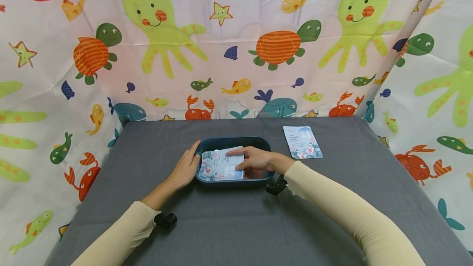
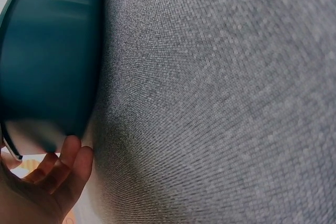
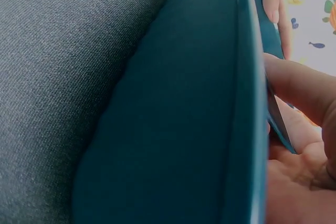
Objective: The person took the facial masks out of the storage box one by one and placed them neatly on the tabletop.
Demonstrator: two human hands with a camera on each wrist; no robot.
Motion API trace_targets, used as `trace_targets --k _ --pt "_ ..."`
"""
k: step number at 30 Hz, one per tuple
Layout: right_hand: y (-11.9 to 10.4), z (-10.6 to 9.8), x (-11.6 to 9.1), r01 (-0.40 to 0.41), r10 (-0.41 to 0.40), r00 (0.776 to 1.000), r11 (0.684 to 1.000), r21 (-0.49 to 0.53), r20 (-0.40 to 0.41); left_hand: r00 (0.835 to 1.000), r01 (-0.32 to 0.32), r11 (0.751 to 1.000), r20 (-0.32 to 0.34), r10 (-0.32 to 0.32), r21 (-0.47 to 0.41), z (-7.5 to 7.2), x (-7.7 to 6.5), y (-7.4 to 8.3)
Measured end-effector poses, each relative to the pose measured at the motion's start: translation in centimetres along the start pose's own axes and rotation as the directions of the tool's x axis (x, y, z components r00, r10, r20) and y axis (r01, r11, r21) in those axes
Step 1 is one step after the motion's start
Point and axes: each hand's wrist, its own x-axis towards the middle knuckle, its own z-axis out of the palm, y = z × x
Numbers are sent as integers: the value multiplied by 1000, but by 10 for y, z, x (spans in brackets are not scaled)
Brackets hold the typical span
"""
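A dark teal plastic bin (image 1: 233,182) sits on the grey cloth. My left hand (image 1: 186,165) grips its left end, with the thumb at the rim and the fingertips (image 2: 71,145) against the outer wall. Inside the bin lies a pale blue, flower-printed face mask packet (image 1: 218,165), tilted a little. Reaching over the bin's right side, my right hand (image 1: 255,159) pinches the packet's right edge between thumb and fingers. In the right wrist view, the near bin wall (image 3: 173,108) hides part of that hand. What lies under the packet is hidden.
A second matching packet (image 1: 303,142) lies flat on the grey cloth (image 1: 229,229), right of and behind the bin. A curtain (image 1: 236,44) printed with sea animals stands along the back and both sides. Each wrist carries a small black camera.
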Motion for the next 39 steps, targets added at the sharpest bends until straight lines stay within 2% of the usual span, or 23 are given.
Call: trace_targets --k 11,15,23,33,39 --pt "-10 -10 -12 11 -9 999 999 38 -45 1000 9 1000 4 -9 -2 0 1 -1" --pt "-16 -15 -21 26 -24 999 998 63 -44 1000 -1 1000 -4 1 -5 -2 1 -1" --pt "-24 -28 -46 59 -51 993 995 74 -107 1000 -24 1000 -15 24 5 -2 3 -1" --pt "-28 -51 -84 148 -118 975 977 155 -188 999 -40 999 -20 40 5 0 6 2" --pt "-26 -68 -105 138 -90 950 980 144 -300 999 -29 1000 -30 29 -4 1 8 2"
